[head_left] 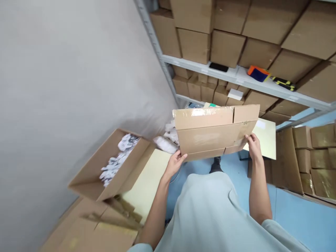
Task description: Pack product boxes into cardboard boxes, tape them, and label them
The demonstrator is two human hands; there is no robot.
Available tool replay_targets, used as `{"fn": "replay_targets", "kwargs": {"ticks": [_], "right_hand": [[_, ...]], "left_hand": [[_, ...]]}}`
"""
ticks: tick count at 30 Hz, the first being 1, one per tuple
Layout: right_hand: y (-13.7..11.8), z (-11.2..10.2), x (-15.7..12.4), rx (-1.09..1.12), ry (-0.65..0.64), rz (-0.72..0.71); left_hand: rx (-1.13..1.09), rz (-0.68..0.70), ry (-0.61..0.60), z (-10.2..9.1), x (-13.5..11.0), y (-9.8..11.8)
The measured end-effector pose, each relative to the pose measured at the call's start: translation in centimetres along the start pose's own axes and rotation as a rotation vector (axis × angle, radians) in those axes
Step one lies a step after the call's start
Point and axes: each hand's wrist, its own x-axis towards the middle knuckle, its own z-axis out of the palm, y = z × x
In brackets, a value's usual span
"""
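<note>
A flattened cardboard box (207,134) hangs in front of me, held up between both hands. Its flaps are creased, and shiny clear tape runs along the top edge. My left hand (176,162) grips the lower left corner, thumb on the near face. On the right side, my right hand (253,145) pinches the edge, with the thumb against the near face and the other fingers partly hidden behind. To the left, an open cardboard box (89,164) holds crumpled white and dark printed material (120,157).
Shelves (194,66) full of cardboard boxes (194,45) stand ahead. A phone-like black item (218,67) and an orange-blue item (258,73) lie on the shelf edge. Pale tabletops (152,175) flank me. A large carton (285,157) with smaller boxes stands right, on blue floor (283,203).
</note>
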Motion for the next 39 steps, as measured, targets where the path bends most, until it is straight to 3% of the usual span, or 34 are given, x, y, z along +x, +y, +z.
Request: {"fn": "replay_targets", "kwargs": {"ticks": [4,8,11,15,19,23,28,31,35,39], "right_hand": [[2.7,-5.1,4.9,0.035,0.08,0.07],[4.0,-7.7,9.1,-0.025,0.129,0.076],[4.7,-9.0,11.6,-0.074,0.163,0.069],[5.6,-10.0,14.1,-0.106,0.181,0.071],[6.1,-9.6,15.2,-0.119,0.118,0.103],[5.5,-8.9,14.5,-0.157,0.096,0.158],[2.1,-8.7,12.5,-0.202,0.27,0.261],[-0.3,-8.2,11.6,-0.329,0.286,0.31],[-2.6,-7.1,11.0,-0.495,0.234,0.318],[-4.0,-6.0,10.9,-0.59,0.201,0.205]], "left_hand": [[0.004,0.079,0.153,8.6,11.6,0.9],[-0.059,0.087,0.193,16.9,21.6,2.9],[-0.073,0.12,0.15,21.8,26.4,4.1],[-0.071,0.08,0.08,26.2,29.9,4.4],[-0.034,-0.044,0.078,28.1,31.3,3.6],[-0.016,-0.087,0.088,28.1,31.7,3.4],[0.214,0.03,0.099,28.9,32.6,5.9],[0.441,0.128,0.081,30.5,33.8,7.6],[0.53,0.157,-0.055,31.8,35.1,8.5],[0.585,0.105,-0.297,30.0,34.5,9.3]]}}
